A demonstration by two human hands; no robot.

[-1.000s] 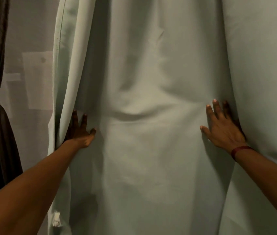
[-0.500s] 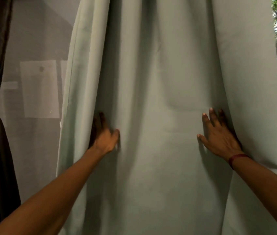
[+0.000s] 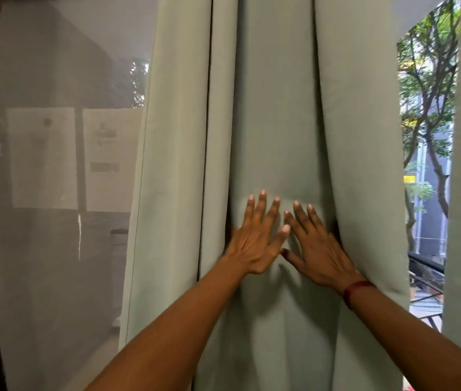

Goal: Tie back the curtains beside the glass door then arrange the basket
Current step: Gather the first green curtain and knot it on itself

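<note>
both hands had slid inward since a second ago, bunching the pale green curtain [image 3: 274,122] into tighter folds at centre frame. left hand [image 3: 253,244] and right hand [image 3: 315,251] were flat on the cloth, fingers straight and spread, thumbs nearly touching, gripping nothing. glass with trees [image 3: 426,136] showed at right, sheer panel [image 3: 54,193] at left. gathering looked nearly done; no tieback or basket in view, so tying still pending.

left: papers [image 3: 43,156] behind sheer veil [image 3: 40,277] | right: daylit trees [image 3: 426,108], grey building [image 3: 432,221]
</note>
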